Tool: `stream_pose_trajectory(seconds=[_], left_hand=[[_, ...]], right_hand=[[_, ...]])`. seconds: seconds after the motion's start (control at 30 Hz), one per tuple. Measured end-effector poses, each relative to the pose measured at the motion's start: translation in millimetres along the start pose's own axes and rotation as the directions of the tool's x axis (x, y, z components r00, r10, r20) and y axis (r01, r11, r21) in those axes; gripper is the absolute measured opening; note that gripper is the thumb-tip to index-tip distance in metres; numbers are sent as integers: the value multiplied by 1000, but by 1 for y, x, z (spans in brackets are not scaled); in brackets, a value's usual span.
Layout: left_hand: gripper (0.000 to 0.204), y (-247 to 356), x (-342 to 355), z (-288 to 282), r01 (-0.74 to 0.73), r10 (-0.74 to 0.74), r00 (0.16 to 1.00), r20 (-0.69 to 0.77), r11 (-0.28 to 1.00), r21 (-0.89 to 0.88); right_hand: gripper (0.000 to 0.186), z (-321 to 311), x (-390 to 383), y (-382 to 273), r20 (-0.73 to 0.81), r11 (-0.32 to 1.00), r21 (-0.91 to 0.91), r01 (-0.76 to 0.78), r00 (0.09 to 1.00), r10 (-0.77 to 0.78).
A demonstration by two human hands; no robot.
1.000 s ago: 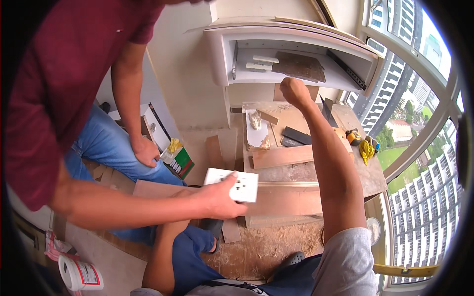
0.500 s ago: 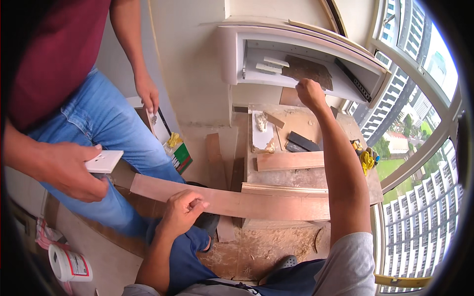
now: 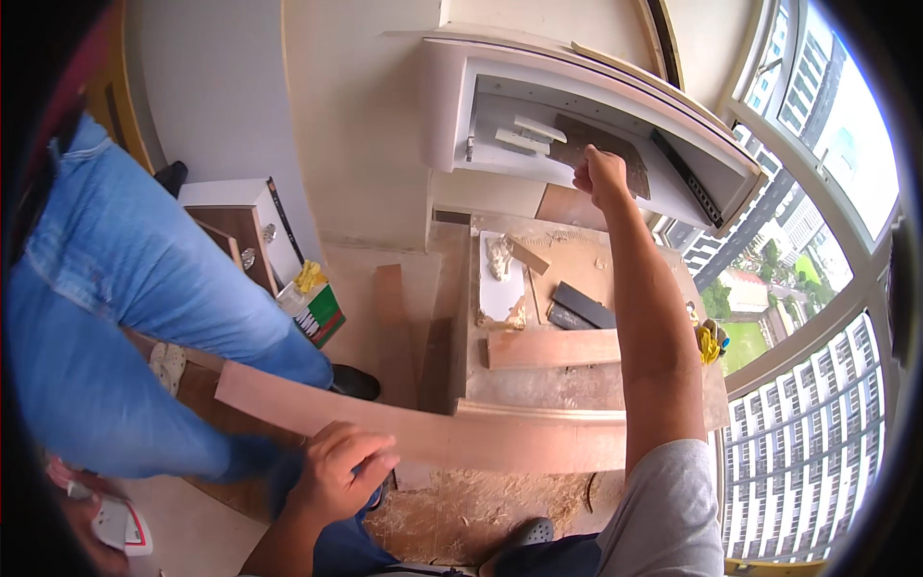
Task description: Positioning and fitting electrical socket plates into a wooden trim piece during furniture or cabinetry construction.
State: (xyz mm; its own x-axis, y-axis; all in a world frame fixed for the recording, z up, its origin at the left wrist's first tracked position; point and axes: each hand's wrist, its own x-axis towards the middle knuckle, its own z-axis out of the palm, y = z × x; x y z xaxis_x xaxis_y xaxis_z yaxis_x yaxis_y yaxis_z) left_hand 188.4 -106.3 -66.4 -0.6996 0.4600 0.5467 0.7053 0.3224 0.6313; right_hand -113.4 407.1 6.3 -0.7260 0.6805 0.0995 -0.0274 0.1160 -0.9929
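My left hand (image 3: pixel 344 471) hovers at the near edge of a long thin reddish plywood strip (image 3: pixel 404 431). Its fingers are loosely curled, with a gap between thumb and forefinger and nothing seen between them. My right hand (image 3: pixel 604 177) is raised at the opening of a white wall cabinet (image 3: pixel 444 115), fingers closed; whatever they hold, if anything, is hidden. Behind that hand a dark brown board (image 3: pixel 630 171) lies inside the cabinet, beside white strips (image 3: pixel 524 140). The plywood strip lies across the front of a low work table (image 3: pixel 577 389), its left part sticking out past the edge.
A co-worker's jeans-clad legs (image 3: pixel 163 260) stand at left; their hand (image 3: pixel 87 529) is by a white bucket (image 3: pixel 137 534). On the table are a shorter wood piece (image 3: pixel 553 348) and dark blocks (image 3: pixel 582 306). Sawdust (image 3: pixel 481 500) covers the floor; windows (image 3: pixel 808 423) line the right.
The co-worker has moved left and bent down; the white plate they held is out of view. My left hand has lowered slightly and its fingers have loosened. My right hand stays at the cabinet.
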Motion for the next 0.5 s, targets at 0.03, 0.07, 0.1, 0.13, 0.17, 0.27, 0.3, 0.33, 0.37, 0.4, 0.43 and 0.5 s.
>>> stream_pose_trajectory(seconds=[0.03, 0.07, 0.1, 0.13, 0.17, 0.27, 0.3, 0.33, 0.37, 0.4, 0.43, 0.5], left_hand=[[23, 0, 2, -1, 15, -16, 1000, -10, 1000, -24], [25, -2, 4, -2, 36, -37, 999, -20, 998, -43], [26, -8, 7, -2, -47, 43, 998, -47, 996, -72], [26, -12, 9, -1, -41, 37, 998, -50, 996, -80], [27, -14, 9, -1, -20, 12, 997, -71, 994, -107], [30, -21, 10, -4, 33, -46, 995, -87, 989, -142], [31, -24, 12, -3, 46, -58, 996, -70, 986, -159], [31, -25, 15, -2, 41, -53, 996, -68, 985, -170], [32, -23, 15, -2, 56, -69, 995, -66, 983, -177], [32, -21, 15, -2, 68, -81, 995, -62, 980, -185], [32, -20, 15, -1, 61, -73, 996, -59, 979, -193], [37, -15, 12, -1, 72, -92, 991, -101, 980, -185]], right_hand=[[33, 6, 13, 0, -5, 1000, -13, 2, 1000, -2], [35, 16, 21, 0, -34, 998, 46, -44, 998, 46], [37, 25, 30, -1, -59, 990, 107, -88, 994, 95], [37, 32, 38, -1, -58, 991, 97, -89, 994, 95], [38, 41, 44, -2, -61, 992, 86, -93, 993, 98], [31, 68, 60, 1, -44, 990, 80, -115, 992, 119], [23, 66, 74, 6, -34, 986, 107, -130, 990, 135], [16, 62, 87, 10, -25, 980, 136, -144, 989, 149], [16, 60, 92, 11, -29, 981, 132, -143, 989, 148], [10, 55, 96, 10, -32, 938, 295, -182, 979, 200], [5, 45, 98, 9, -31, 868, 451, -209, 968, 249], [5, 33, 75, 10, 28, 896, 421, -144, 989, 146]])
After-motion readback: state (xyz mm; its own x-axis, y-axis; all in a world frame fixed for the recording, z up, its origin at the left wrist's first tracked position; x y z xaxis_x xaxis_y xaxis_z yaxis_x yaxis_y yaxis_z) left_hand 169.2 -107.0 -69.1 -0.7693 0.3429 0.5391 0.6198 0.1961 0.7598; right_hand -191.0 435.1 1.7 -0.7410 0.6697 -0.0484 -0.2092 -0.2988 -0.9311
